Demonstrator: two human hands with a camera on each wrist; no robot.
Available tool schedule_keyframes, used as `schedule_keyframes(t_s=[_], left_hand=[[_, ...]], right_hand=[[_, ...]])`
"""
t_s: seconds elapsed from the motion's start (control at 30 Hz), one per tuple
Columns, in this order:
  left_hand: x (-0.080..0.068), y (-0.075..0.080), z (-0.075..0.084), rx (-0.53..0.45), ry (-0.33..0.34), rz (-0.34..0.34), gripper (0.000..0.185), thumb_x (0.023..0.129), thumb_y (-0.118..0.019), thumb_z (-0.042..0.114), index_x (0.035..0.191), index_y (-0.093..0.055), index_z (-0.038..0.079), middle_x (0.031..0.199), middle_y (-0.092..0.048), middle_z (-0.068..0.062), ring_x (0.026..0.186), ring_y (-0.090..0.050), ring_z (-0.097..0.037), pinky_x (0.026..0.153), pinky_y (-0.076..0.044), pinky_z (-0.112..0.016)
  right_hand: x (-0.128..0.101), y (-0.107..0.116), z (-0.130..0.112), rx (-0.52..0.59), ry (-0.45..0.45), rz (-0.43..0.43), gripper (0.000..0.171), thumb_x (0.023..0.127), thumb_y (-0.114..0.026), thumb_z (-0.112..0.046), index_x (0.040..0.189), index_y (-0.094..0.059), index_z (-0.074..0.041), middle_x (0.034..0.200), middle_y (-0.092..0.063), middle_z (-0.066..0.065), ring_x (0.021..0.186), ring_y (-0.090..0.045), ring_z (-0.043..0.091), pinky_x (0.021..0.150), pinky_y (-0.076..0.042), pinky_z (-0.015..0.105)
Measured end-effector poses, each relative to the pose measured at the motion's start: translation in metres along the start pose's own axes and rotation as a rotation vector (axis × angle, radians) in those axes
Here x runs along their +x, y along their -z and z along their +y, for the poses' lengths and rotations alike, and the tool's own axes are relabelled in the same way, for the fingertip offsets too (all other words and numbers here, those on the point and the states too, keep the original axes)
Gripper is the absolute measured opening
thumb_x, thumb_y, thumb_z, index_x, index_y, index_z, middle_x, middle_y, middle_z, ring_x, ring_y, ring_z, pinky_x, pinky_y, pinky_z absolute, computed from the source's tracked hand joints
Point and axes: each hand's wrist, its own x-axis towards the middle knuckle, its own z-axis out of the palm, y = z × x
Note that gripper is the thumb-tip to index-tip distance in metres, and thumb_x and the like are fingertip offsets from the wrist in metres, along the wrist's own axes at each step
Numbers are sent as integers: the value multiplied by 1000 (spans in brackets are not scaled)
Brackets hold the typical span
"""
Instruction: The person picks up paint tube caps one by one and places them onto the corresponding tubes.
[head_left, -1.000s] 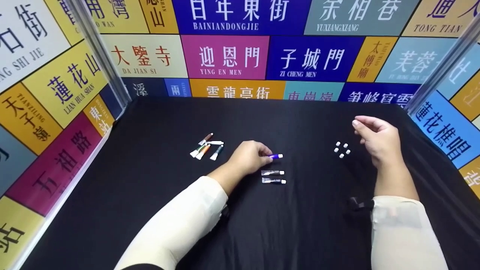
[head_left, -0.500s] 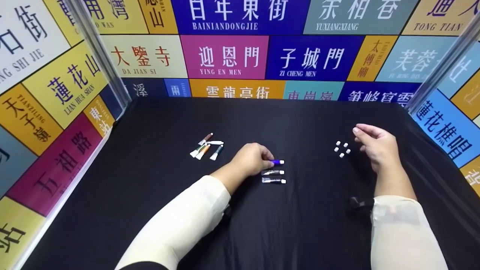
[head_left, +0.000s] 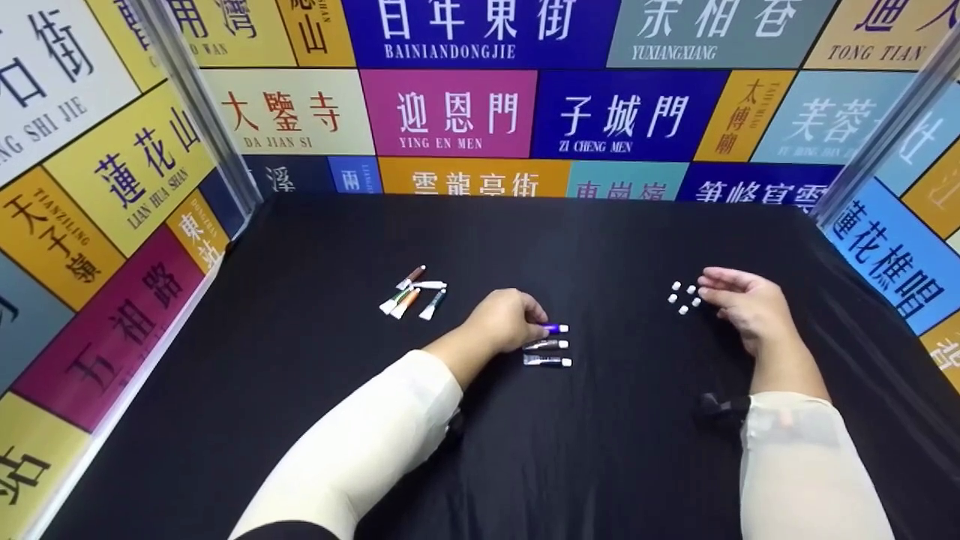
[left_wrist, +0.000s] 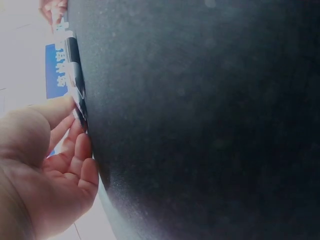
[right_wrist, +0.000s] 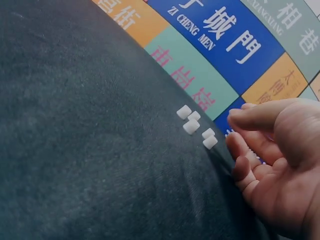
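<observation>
At the table's middle, my left hand (head_left: 506, 319) pinches a small purple paint tube (head_left: 553, 328) by its flat end, its white cap pointing right. Just nearer lie a dark brownish paint tube (head_left: 545, 345) and a black-looking paint tube (head_left: 547, 361), lined up parallel with it. In the left wrist view, thumb and fingers of the left hand (left_wrist: 60, 165) meet at the tubes, which overlap there. My right hand (head_left: 750, 304) hovers beside several small white caps (head_left: 683, 310) on the right. Its thumb and fingertips stand slightly apart in the right wrist view, with nothing visible between them.
A loose group of paint tubes, including an orange one (head_left: 406, 304) and a brown one (head_left: 412, 277), lies left of my left hand. Black cloth (head_left: 600, 435) covers the table. Printed sign panels (head_left: 461, 112) wall in the back and sides.
My left hand has brought the purple tube nearer, beside the dark tubes. My right hand has come down and slightly left, closer to the white caps.
</observation>
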Motion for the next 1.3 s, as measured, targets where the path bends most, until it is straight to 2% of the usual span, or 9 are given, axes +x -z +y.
schedule_keyframes(t_s=[0.1, 0.23, 0.4, 0.53, 0.63, 0.87, 1.07, 1.2, 1.3], left_hand=[[0, 1, 0, -8, 2, 2, 18, 95, -81, 28, 110, -85, 17, 104, -84, 3, 100, -74, -17, 100, -57, -33], [0, 2, -1, -29, 8, 7, 20, 96, -81, 28, 111, -85, 16, 103, -84, 2, 96, -75, -15, 98, -57, -31], [0, 6, -4, -46, 11, 18, 20, 97, -80, 29, 111, -84, 16, 103, -84, 2, 98, -75, -16, 100, -57, -33], [-1, 10, -7, -44, 23, 41, 21, 97, -80, 31, 112, -84, 17, 107, -83, 2, 105, -73, -19, 103, -55, -36], [-1, 14, -11, -58, 37, 60, 23, 97, -80, 31, 113, -83, 16, 110, -82, 1, 108, -72, -20, 105, -55, -37], [-2, 23, -25, -104, 54, 129, 25, 96, -80, 33, 114, -82, 16, 114, -81, -2, 112, -72, -23, 107, -54, -39], [-3, 35, -45, -168, 83, 222, 27, 96, -81, 31, 117, -82, 14, 115, -82, -3, 114, -73, -24, 108, -54, -39], [-7, 45, -59, -185, 118, 270, 27, 96, -81, 31, 117, -81, 13, 114, -82, -3, 111, -73, -23, 110, -51, -39], [-11, 52, -69, -178, 146, 296, 27, 96, -81, 31, 116, -81, 14, 113, -82, -3, 109, -73, -23, 108, -52, -39]], right_hand=[[6, 3, 10, -117, -1, -20, 28, 99, -74, -6, 121, -74, -24, 98, -79, -27, 83, -70, -9, 71, -53, 17], [10, 5, 16, -234, 3, -36, 45, 99, -76, -11, 142, -64, -4, 100, -77, -29, 86, -69, -10, 76, -54, 15], [12, 6, 17, -264, 5, -55, 55, 99, -75, -10, 148, -56, 6, 100, -75, -29, 89, -67, -10, 80, -55, 11], [11, 4, 15, -337, 0, -53, 54, 99, -75, -10, 147, -58, 6, 99, -74, -30, 91, -66, -14, 82, -53, 6], [10, 2, 14, -469, 11, -37, 50, 97, -76, -15, 142, -65, 1, 101, -76, -27, 88, -64, -15, 81, -50, 5], [9, 2, 13, -725, 55, -14, 42, 95, -79, -30, 132, -76, -10, 116, -82, 4, 84, -60, -7, 79, -46, 12], [8, 1, 14, -790, 100, -28, 39, 99, -75, -31, 130, -77, -9, 125, -79, 18, 92, -61, 4, 87, -46, 23], [7, 0, 14, -803, 107, -11, 38, 100, -74, -36, 128, -78, -9, 128, -77, 19, 98, -62, 10, 90, -45, 28], [7, 0, 13, -767, 92, 7, 41, 101, -74, -40, 128, -78, -10, 127, -78, 15, 100, -61, 10, 90, -46, 25]])
